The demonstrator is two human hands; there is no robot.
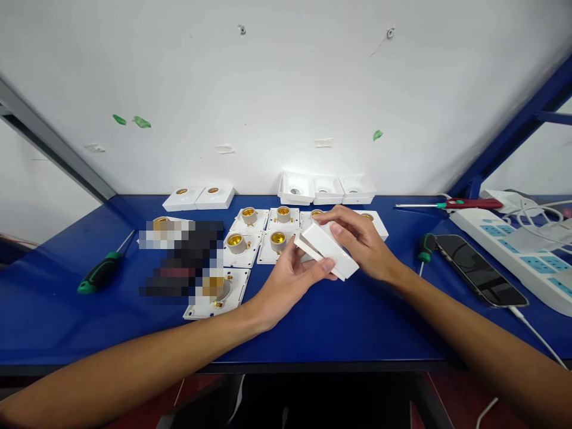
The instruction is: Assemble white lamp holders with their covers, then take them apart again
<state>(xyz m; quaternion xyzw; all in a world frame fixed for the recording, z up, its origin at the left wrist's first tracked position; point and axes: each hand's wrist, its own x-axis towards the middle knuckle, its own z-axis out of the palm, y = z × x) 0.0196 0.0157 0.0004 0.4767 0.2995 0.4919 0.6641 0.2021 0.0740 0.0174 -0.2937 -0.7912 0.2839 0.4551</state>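
Note:
Between my two hands, tilted above the table, is a white square lamp holder [328, 249]. A gap runs between its cover and its base along the left edge. My left hand [290, 280] grips it from below, thumb on the near face. My right hand [361, 244] holds its upper right side with thumb and fingers. The socket inside is hidden from me. Just behind my hands lie several open lamp holder bases, among them one base [279, 241] with a brass-coloured socket and screws.
Empty white covers [297, 189] stand by the wall, with closed lamp holders [215, 196] to their left. A green screwdriver [102, 271] lies left. To the right are another screwdriver [426, 247], a phone [480, 268], a power strip [522, 256] and a red-handled tool [473, 204]. A blurred dark item [187, 256] sits left.

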